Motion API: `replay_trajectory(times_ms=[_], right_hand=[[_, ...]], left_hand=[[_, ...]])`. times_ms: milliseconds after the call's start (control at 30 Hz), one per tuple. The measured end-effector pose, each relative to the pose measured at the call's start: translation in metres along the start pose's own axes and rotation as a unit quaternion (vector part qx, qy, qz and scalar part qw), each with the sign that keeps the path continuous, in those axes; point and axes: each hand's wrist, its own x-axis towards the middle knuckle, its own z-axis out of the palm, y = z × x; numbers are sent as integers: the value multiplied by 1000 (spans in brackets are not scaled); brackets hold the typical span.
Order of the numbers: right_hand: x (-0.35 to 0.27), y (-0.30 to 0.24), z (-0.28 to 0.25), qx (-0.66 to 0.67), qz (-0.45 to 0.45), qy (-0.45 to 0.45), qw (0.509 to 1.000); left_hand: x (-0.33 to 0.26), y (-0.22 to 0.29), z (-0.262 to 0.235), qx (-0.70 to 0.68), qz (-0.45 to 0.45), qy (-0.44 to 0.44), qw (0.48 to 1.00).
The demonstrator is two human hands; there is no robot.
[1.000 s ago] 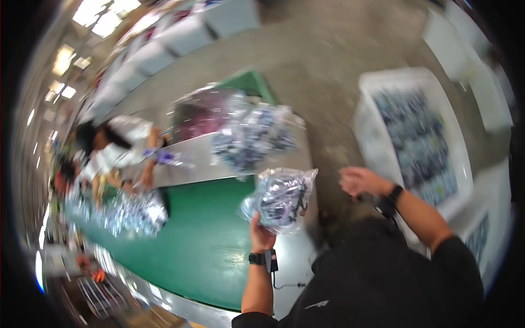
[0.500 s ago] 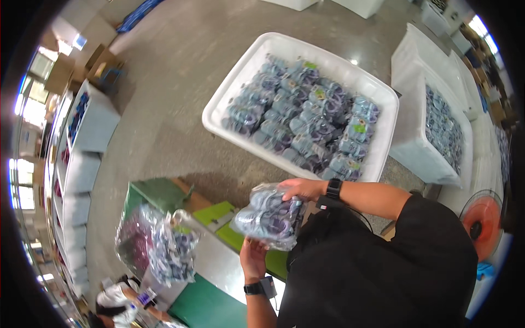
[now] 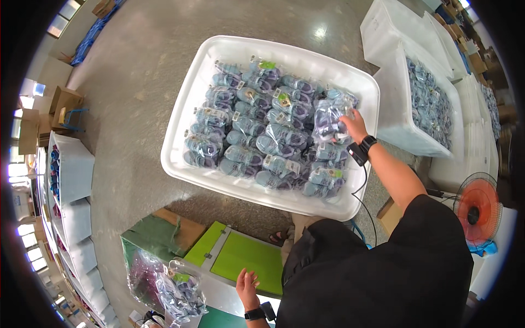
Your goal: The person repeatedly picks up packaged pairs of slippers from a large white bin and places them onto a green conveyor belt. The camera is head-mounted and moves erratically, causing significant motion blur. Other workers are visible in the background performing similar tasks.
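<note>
My right hand (image 3: 355, 125) grips a clear plastic bag of blue and purple shoes (image 3: 330, 120) at the right side of a large white tub (image 3: 178, 123). The tub is full of similar bagged shoes (image 3: 249, 127) laid in rows, some with green tags. Beneath the held bag, other bags are partly hidden, and whether it touches them I cannot tell. My left hand (image 3: 248, 281) is empty, its fingers loosely bent and apart, beside a bright green panel (image 3: 249, 263) on the work table.
A pile of clear bags with shoes (image 3: 180, 292) lies at the lower left by a dark green sack (image 3: 147, 238). Another white bin of bagged shoes (image 3: 429, 104) stands on the right, above an orange fan (image 3: 474, 213). White bins (image 3: 76, 169) line the left. A cable hangs near my right wrist.
The bagged shoes have gone from between both hands over the table to the tub's right side, in my right hand. My left hand has let go and stayed low, and the view has shifted.
</note>
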Motion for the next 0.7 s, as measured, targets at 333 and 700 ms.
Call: replay_trajectory(times_ms=[333, 700], right_hand=[[80, 50, 33, -244, 32, 78, 966], [53, 130, 114, -357, 149, -87, 918]], left_hand=[[1, 11, -12, -11, -11, 62, 998], [-8, 21, 12, 32, -36, 77, 996]])
